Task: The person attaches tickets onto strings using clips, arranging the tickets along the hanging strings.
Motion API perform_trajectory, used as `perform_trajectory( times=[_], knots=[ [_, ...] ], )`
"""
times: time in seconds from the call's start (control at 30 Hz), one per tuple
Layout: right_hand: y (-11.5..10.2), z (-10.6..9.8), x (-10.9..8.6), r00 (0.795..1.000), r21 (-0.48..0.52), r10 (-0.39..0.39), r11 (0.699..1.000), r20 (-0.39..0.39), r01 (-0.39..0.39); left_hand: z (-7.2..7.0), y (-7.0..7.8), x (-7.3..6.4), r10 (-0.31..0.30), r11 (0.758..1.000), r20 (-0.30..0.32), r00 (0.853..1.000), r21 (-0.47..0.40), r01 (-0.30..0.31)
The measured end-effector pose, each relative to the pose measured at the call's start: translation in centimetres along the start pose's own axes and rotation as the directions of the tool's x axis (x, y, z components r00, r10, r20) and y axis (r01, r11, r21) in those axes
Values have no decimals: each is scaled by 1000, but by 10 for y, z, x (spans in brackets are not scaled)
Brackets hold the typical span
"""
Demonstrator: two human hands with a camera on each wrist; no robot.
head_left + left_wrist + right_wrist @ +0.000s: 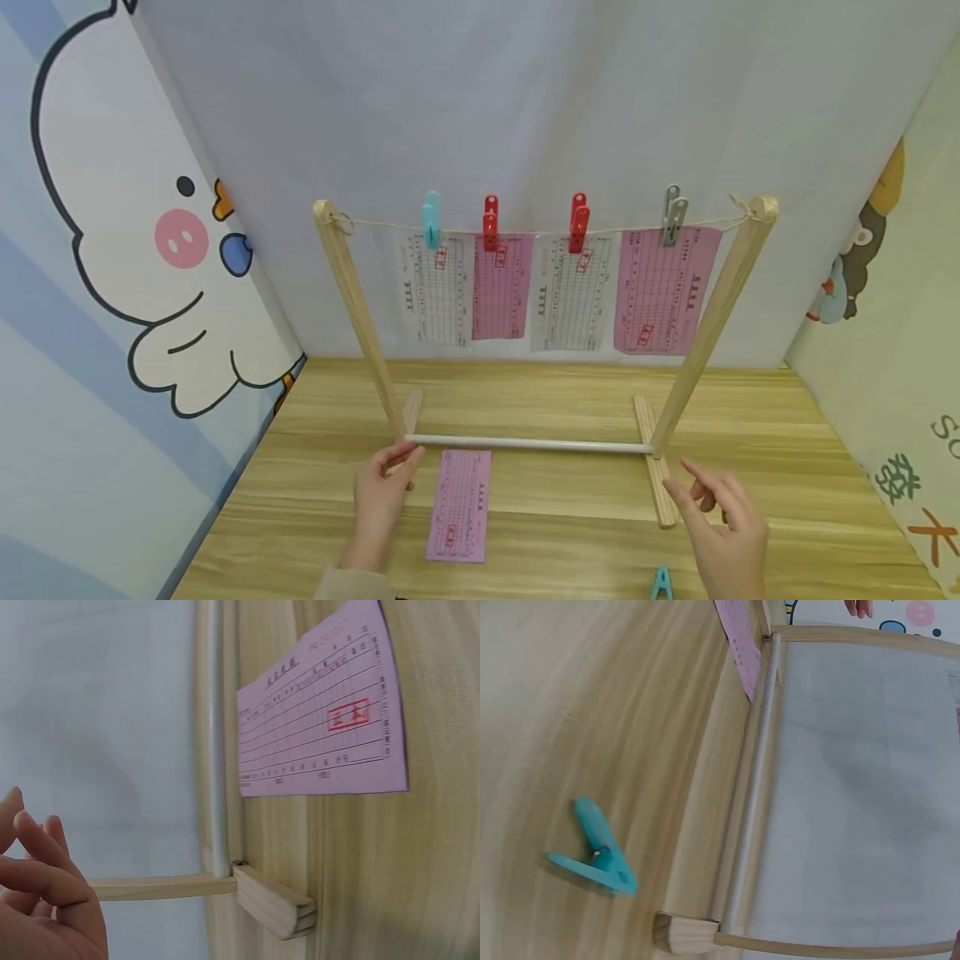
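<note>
My left hand [378,496] hovers by the left foot of a wooden stand, its fingers loosely bent and holding nothing. Just right of it, a pink printed slip [459,507] lies on the table; the left wrist view shows the slip [322,712] with a red stamp. My right hand [726,521] is beside the stand's right foot [662,496], thumb and fingers bent with nothing between them. Below and left of that hand is a turquoise clothespin [662,582], cut off by the frame's lower edge. The whole clothespin [600,855] shows lying on the table in the right wrist view.
A string [382,223] runs between the stand's two posts. White slips [444,292] and pink slips [504,292] hang from it under turquoise, red and grey clothespins. A white rod [525,443] joins the feet. A pale cloth [480,100] hangs behind, with printed panels either side.
</note>
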State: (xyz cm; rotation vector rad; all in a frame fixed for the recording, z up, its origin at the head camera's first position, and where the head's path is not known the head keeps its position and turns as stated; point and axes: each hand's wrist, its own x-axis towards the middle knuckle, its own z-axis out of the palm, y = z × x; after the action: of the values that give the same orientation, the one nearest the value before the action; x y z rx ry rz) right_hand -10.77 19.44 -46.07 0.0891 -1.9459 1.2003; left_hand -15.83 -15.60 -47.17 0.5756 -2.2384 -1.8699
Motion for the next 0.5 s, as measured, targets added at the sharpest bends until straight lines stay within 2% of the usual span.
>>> perform_trajectory(
  times=[0.23,0.4,0.5],
  knots=[
    [10,-5,-26,989,-69,137,988,-51,-140,9,-32,-8,-7,999,18,1000,50,6],
    [16,-4,-48,962,-76,266,960,-66,-271,16,-55,-15,-11,998,17,1000,57,10],
    [23,-4,-63,950,-135,309,940,-50,-313,19,-65,-18,-21,996,20,1000,90,19]
  ],
)
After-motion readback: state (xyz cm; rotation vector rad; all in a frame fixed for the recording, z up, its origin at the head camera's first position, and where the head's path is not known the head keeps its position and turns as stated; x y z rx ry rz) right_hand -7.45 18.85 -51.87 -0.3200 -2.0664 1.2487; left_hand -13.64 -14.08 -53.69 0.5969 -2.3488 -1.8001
